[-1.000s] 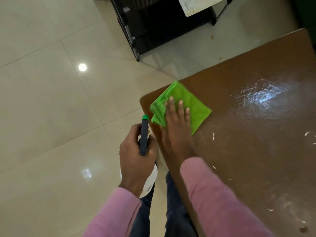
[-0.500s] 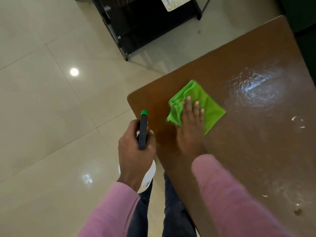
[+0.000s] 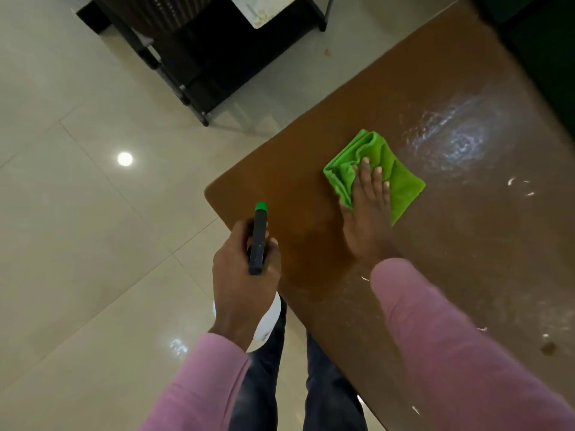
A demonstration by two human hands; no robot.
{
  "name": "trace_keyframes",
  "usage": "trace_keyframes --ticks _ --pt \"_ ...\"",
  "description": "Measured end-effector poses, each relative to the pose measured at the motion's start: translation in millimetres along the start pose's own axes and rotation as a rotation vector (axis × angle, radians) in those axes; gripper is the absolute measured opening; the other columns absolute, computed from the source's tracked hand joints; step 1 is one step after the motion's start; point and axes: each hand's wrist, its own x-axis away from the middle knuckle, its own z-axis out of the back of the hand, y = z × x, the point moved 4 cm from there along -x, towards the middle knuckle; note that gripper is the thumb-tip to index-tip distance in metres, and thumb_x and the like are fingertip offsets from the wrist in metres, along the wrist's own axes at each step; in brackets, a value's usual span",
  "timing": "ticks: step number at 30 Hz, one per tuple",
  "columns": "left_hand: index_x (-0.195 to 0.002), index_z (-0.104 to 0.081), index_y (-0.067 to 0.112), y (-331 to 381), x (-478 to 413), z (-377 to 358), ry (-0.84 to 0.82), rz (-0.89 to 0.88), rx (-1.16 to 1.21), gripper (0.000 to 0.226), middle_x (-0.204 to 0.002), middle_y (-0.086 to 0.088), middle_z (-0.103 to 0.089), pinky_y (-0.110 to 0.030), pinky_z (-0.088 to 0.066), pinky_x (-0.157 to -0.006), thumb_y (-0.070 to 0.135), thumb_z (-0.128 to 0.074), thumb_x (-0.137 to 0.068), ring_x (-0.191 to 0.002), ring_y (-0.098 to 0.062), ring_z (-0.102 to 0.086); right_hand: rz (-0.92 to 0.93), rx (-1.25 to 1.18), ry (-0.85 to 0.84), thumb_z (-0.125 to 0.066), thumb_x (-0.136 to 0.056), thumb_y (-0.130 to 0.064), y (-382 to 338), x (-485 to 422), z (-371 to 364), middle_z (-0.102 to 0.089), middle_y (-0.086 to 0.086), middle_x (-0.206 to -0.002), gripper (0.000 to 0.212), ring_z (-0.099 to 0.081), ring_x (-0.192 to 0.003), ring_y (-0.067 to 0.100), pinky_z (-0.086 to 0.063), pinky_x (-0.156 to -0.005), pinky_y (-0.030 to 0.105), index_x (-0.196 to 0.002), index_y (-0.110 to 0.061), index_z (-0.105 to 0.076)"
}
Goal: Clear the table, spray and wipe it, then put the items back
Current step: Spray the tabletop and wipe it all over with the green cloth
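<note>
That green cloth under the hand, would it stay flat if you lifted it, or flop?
Probably flop: the cloth lies in soft, rumpled folds. Pushed, it likely slides easily, since the table looks wet and glossy; without the flat right hand pressing on it, it might bunch up.

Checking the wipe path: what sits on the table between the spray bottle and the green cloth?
Nothing: in the head view, only bare brown table lies between the spray bottle and the green cloth.
</note>
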Motion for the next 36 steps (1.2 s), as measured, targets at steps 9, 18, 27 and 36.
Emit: trace_keyframes --ticks 9,18,27,36 --pt "-0.093 -0.055 0.044 18 -18 -9 -0.142 -0.118 -0.081 0.014 -0.086 0.019 -0.064 -0.029 -0.057 -0.063 0.035 -0.059 -0.083 -0.074 -0.012 -0.064 0.103 -0.08 -0.089 -0.051 -0.09 -0.022 -50 104 -43 0.001 -0.001 -0.157 0.071 -0.001 -0.147 0.023 0.005 -0.119 0.037 -0.151 -0.017 -0.014" --pt "-0.095 -0.059 0.031 37 -54 -23 -0.303 -0.275 -0.168 0.012 -0.085 0.011 -0.063 -0.037 -0.056 -0.063 0.027 -0.061 -0.083 -0.071 -0.013 -0.063 -0.168 -0.251 0.037 -0.044 -0.083 -0.015 -104 96 -60 0.013 0.0 -0.159 0.083 0.006 -0.147 0.03 0.006 -0.117 0.041 -0.153 -0.019 0.0" --pt "-0.1 -0.059 0.056 57 -66 -35 -0.512 -0.388 -0.202 0.018 -0.089 0.013 -0.068 -0.046 -0.06 -0.07 0.043 -0.065 -0.089 -0.08 -0.015 -0.068 -0.841 -0.426 0.308 -0.043 -0.075 -0.004 -26 134 -50 0.003 0.003 -0.156 0.082 0.005 -0.147 0.027 0.009 -0.119 0.036 -0.15 -0.011 -0.009" --pt "-0.103 -0.064 0.029 74 -52 -67 -0.686 -0.587 -0.414 0.017 -0.088 0.016 -0.068 -0.024 -0.055 -0.058 0.017 -0.067 -0.091 -0.075 -0.008 -0.067 -0.585 -0.456 0.3 -0.05 -0.082 -0.004 -129 116 -79 0.013 -0.003 -0.159 0.092 0.014 -0.146 0.021 0.014 -0.115 0.034 -0.15 -0.022 0.01"
